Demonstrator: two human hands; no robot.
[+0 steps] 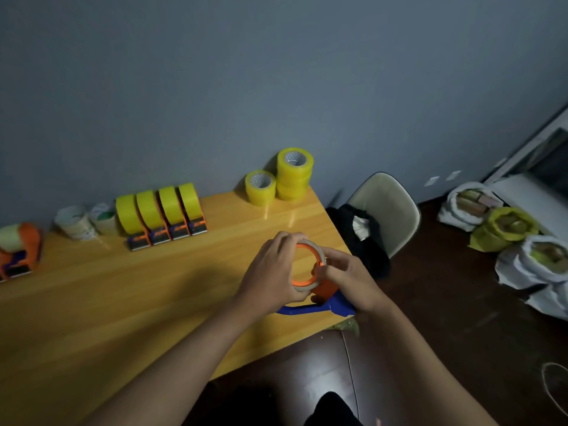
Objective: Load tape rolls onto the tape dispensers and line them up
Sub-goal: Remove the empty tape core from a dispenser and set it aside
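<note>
Left hand [273, 269] curled round the rim of a thin, nearly spent cardboard ring [319, 256] that sits on the orange spool of a tape dispenser [325, 290]; right hand [347, 278] closed on the dispenser's orange body from the other side, blue handle [307, 309] poking out below between the wrists. Both grips narrow and holding, neither free. Dispenser lifted just above the near right corner of the counter [123, 302].

Step in hand, by the look of it: stripping the empty core off the spool to make room for a fresh roll. Next move likely calls for a steady hold with the right while the left eases the ring off sideways without snagging the spool's ribs, then a reach to the far corner for a new roll.

Fresh stock there: a single yellow roll [260, 187] just beside a stack of yellow rolls [295, 173], both against the wall. Further left, four loaded dispensers [163, 215] standing side by side in a neat row, touching, yellow rolls upright. Left of those, a couple of pale used-up cores [75, 221], and at the far left edge one more orange dispenser [21, 250], blurred, apart from the row.

Counter of warm yellow wood, glossy, set against a plain grey wall. Past its right end, a pale chair [390, 210] with dark cloth draped on it; dark wooden floor beyond, with several tied bags [507, 232] heaped near a window. Dim light overall.
</note>
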